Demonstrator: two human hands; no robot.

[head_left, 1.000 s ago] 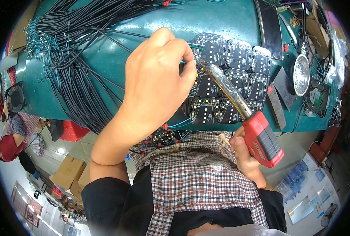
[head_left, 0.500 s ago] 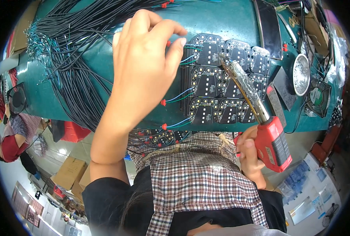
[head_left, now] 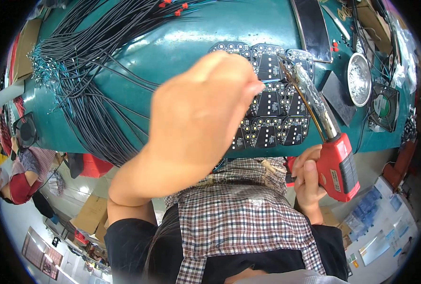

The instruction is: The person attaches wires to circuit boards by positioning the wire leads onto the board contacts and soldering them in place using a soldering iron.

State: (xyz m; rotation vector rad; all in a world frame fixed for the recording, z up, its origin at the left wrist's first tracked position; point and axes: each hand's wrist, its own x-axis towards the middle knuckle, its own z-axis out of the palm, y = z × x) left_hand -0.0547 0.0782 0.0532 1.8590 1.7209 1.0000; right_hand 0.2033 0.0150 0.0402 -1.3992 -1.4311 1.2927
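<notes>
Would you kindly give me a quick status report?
Right hand grips red soldering gun. Left hand pinches thin wire over black circuit boards. Nothing blocking.

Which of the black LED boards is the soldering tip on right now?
The top-right black LED circuit board in the grid: the metal tip of the red-handled soldering gun, held in the right hand, meets its upper left edge; the other boards lie left or below.

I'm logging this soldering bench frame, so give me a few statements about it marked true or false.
1. The right hand holds a red-handled soldering tool. True.
2. The tool's tip points at the black circuit boards. True.
3. The left hand lies flat on the bundle of black wires. False: it is raised over the boards, fingers pinched.
4. The round metal dish sits left of the wires. False: it is at the bench's right end.
</notes>
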